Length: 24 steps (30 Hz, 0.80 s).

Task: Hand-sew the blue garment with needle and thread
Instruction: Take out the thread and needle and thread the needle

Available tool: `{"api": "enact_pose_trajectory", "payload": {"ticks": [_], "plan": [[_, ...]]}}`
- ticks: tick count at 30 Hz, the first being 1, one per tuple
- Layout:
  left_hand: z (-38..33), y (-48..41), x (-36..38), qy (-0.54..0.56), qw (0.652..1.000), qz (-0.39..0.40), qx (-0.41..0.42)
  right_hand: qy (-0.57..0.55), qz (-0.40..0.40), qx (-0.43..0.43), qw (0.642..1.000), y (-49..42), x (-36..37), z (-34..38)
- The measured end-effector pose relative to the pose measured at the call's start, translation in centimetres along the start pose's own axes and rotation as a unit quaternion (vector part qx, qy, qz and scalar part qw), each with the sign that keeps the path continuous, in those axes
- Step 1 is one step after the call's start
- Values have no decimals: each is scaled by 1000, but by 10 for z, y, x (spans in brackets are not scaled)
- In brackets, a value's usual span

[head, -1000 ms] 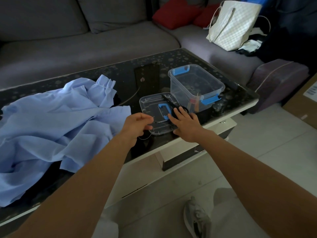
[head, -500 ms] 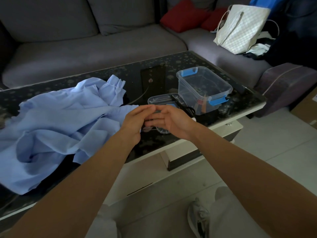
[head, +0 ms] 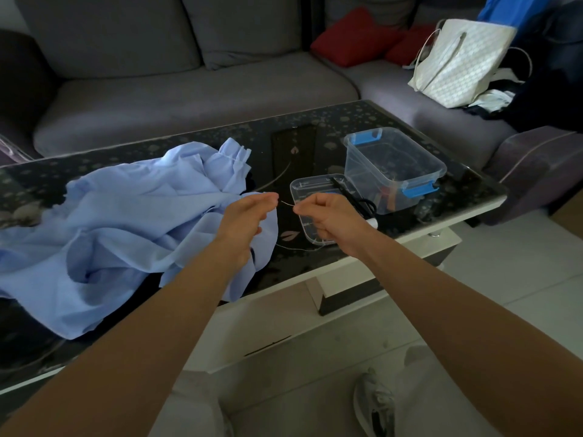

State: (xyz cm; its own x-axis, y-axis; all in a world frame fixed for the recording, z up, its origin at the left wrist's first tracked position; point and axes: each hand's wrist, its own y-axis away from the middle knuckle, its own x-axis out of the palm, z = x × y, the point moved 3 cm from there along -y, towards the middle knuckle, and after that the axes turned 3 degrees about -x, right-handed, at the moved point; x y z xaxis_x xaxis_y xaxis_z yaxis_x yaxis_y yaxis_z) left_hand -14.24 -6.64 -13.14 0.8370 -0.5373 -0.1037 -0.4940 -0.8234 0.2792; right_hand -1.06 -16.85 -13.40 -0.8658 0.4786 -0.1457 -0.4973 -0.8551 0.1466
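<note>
Left hand [head: 247, 217] and right hand [head: 329, 217] fingers [head: 300, 210] pinch the thread [head: 286, 203], stretched sideways between them.

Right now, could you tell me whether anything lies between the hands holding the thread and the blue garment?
Nothing visible does. The left hand and right hand pinch the thread between them, the left one over the edge of the blue garment. The clear lid and box lie to the right, aside.

Thread [head: 285, 203] — left hand [head: 244, 222] to right hand [head: 331, 219]
</note>
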Motion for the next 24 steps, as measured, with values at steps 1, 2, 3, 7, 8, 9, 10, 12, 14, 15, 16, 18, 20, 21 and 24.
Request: {"api": "enact_pose_trajectory", "payload": {"ticks": [1, 2, 3, 7, 8, 9, 10, 12, 14, 15, 16, 18, 20, 21, 24], "plan": [[-1, -1, -4, -40, 998, -13, 38, 38, -17, -14, 999, 0, -2, 1], [-3, -2, -8, -81, 993, -21, 84, 76, -30, -29, 996, -1, -4, 1], [-4, -3, -11, -119, 984, -25, 128, 107, -38, -43, 993, -1, -5, 1], [-3, -2, -16, -259, 936, -48, 234, 158, -35, -74, 984, -1, -8, -1], [-3, -1, -16, -285, 924, -51, 251, 168, -31, -79, 982, -1, -7, -1], [-3, 0, -14, -308, 911, -52, 271, 176, -27, -84, 980, -2, -7, -1], [-3, 1, -13, -327, 898, -51, 289, 182, -23, -89, 979, -2, -6, -1], [-3, 5, -9, -366, 872, -46, 321, 190, -17, -96, 977, -2, -5, -1], [-3, 7, -7, -396, 851, -47, 341, 197, -13, -100, 975, -2, -5, -1], [-3, 7, -6, -408, 843, -49, 347, 199, -11, -102, 975, -2, -4, -1], [-4, 8, -5, -417, 837, -53, 350, 201, -8, -103, 974, -2, -4, -1], [-6, 11, -3, -427, 831, -58, 351, 202, -3, -107, 974, -1, -4, -1], [-7, 14, 0, -418, 834, -49, 357, 203, 3, -106, 973, 0, -5, 0], [-8, 17, 2, -397, 845, -37, 356, 201, 7, -105, 974, 0, -5, 0], [-9, 20, 5, -395, 850, -21, 348, 196, 17, -102, 975, 1, -5, 0]]}}
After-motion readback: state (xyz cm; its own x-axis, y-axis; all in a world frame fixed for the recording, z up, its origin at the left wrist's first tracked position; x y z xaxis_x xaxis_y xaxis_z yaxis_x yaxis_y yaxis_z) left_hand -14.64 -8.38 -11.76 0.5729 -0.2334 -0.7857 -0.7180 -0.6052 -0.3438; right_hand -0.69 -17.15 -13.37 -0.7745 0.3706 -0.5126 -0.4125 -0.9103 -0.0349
